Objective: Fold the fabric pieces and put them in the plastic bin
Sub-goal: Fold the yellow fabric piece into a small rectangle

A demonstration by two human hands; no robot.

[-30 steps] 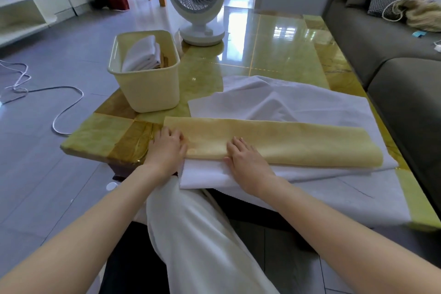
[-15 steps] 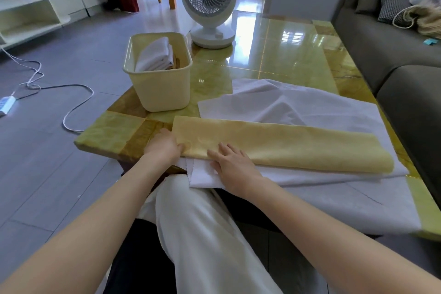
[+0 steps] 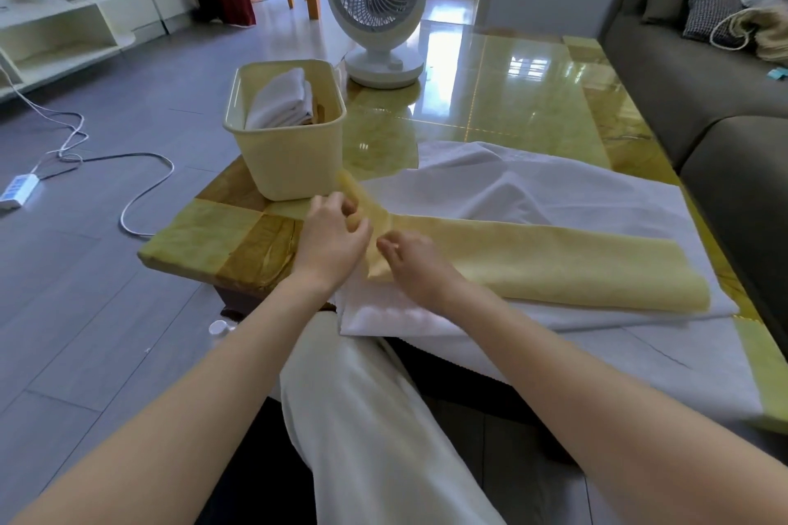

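A long yellow fabric strip [image 3: 533, 258] lies folded lengthwise across white fabric pieces [image 3: 533, 192] on the glossy table. My left hand [image 3: 330, 237] pinches the strip's far left corner and holds it lifted off the table. My right hand [image 3: 411, 262] grips the near left corner, also raised a little. The cream plastic bin [image 3: 294, 160] stands just beyond my left hand, with folded white fabric [image 3: 283, 100] stacked inside it.
A white desk fan [image 3: 377, 4] stands behind the bin on the green-yellow table [image 3: 511, 98]. A grey sofa [image 3: 703, 68] runs along the right side. On the floor at left lie a power strip [image 3: 17, 190] and a white cable [image 3: 140, 183].
Both hands were pressing flat on the strip's left end. Now they have closed on its left corners and raised that end off the table, toward the bin.
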